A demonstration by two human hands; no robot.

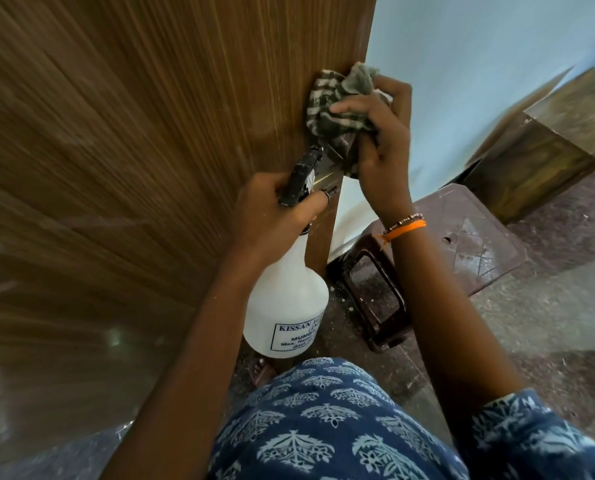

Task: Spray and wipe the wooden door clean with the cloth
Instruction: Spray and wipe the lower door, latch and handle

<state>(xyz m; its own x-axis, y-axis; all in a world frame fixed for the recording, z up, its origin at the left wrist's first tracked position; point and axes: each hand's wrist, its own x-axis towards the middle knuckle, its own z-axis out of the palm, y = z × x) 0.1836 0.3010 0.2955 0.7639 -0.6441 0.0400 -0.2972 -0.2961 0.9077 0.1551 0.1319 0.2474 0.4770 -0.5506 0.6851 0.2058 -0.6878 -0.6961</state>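
Note:
The wooden door (143, 140) fills the left half of the head view, its edge running down the middle. My right hand (382, 147) grips a striped grey-and-white cloth (337, 98) and presses it against the door's edge, over a metal plate (330, 171) that is partly hidden. My left hand (275, 209) holds the black trigger head of a white spray bottle (285, 306), which hangs upright beside the door edge, just below the cloth.
A dark brown plastic stool (462, 244) stands on the speckled floor (548, 306) right of the door. A pale blue wall (479, 81) lies behind it, and a wooden cabinet (538, 161) stands at the far right.

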